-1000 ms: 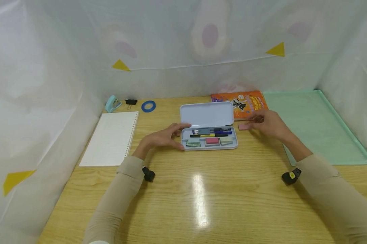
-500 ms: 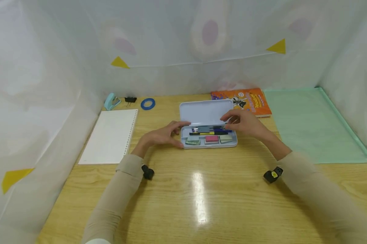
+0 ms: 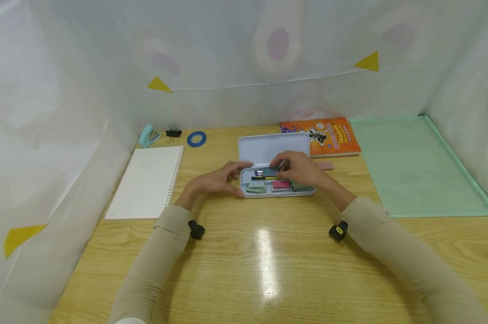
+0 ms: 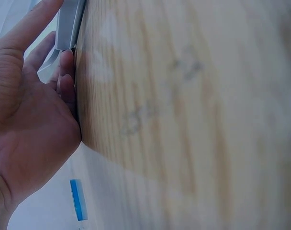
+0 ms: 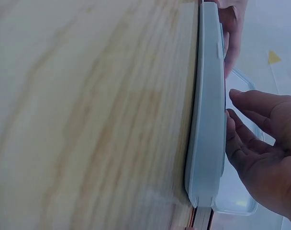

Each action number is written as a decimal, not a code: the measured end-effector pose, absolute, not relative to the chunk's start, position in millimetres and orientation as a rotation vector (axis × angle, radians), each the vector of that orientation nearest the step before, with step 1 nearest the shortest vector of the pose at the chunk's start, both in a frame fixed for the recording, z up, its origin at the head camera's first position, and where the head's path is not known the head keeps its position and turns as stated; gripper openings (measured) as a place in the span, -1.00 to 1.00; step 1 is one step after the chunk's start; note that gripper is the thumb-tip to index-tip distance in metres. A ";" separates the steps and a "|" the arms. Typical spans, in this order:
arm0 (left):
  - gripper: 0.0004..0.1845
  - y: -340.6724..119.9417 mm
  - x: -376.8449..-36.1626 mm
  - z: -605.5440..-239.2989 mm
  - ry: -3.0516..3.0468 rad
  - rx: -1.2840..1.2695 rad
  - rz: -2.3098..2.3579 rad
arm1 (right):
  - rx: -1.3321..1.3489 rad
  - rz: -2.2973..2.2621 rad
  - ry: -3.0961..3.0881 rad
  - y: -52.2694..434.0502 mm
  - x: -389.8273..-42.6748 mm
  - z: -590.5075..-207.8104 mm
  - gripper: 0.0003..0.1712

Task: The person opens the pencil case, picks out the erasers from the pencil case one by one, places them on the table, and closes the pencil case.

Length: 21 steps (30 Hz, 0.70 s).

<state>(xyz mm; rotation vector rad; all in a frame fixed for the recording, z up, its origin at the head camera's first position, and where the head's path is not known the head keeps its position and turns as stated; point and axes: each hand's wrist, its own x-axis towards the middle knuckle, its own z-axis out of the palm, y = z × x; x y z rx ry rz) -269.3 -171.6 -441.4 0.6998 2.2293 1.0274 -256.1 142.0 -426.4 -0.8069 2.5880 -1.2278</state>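
- The left hand (image 3: 211, 182) rests against the left end of the open pencil case (image 3: 276, 173) on the wooden table (image 3: 264, 261), fingers relaxed, gripping nothing.
- The right hand (image 3: 298, 170) hovers over the case's pens (image 3: 264, 173); whether its fingers pinch anything, I cannot tell.
- A pink eraser (image 3: 324, 166) lies just right of the case, before the orange book (image 3: 327, 136).
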 end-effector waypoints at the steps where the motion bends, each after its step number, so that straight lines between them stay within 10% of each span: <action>1: -0.02 -171.7 -269.2 -441.3 2.229 0.699 1.027 | -0.811 -1.219 2.593 139.9 -255.8 -426.0 -0.68; 21: -0.02 -171.9 -268.7 -439.6 2.215 0.697 1.031 | -0.692 -1.179 2.723 185.3 -248.7 -412.0 -0.76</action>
